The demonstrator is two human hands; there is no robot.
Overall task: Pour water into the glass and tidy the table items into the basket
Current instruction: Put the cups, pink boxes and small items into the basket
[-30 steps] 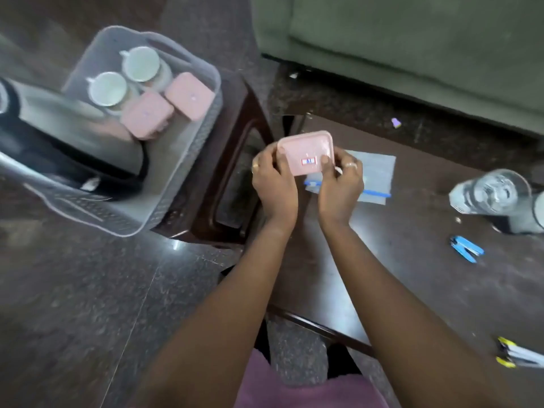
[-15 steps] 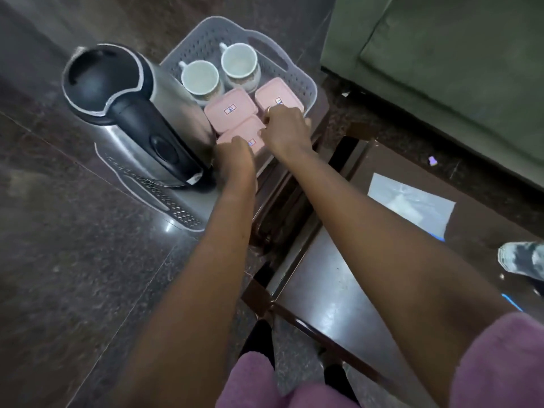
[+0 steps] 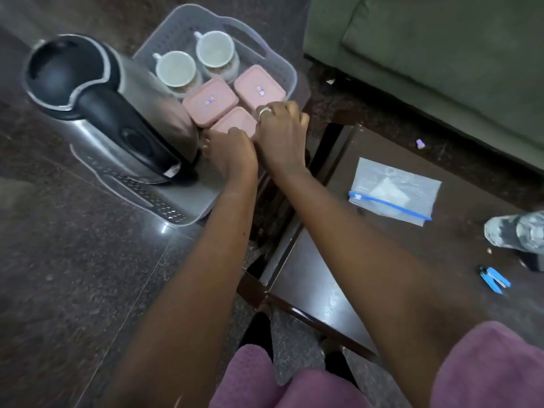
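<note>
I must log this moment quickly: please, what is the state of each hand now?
Left hand: on the near edge of the third pink box in the basket; grip cannot be told.
Right hand: fingers curled at the same box; grip cannot be told.

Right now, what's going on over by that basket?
A person is tidying up. Both hands, left hand and right hand, are setting a pink lidded plastic box into the grey perforated plastic basket, beside two more pink boxes, two white cups and a steel kettle. A clear zip bag and blue clip remain on the dark wooden table.
</note>
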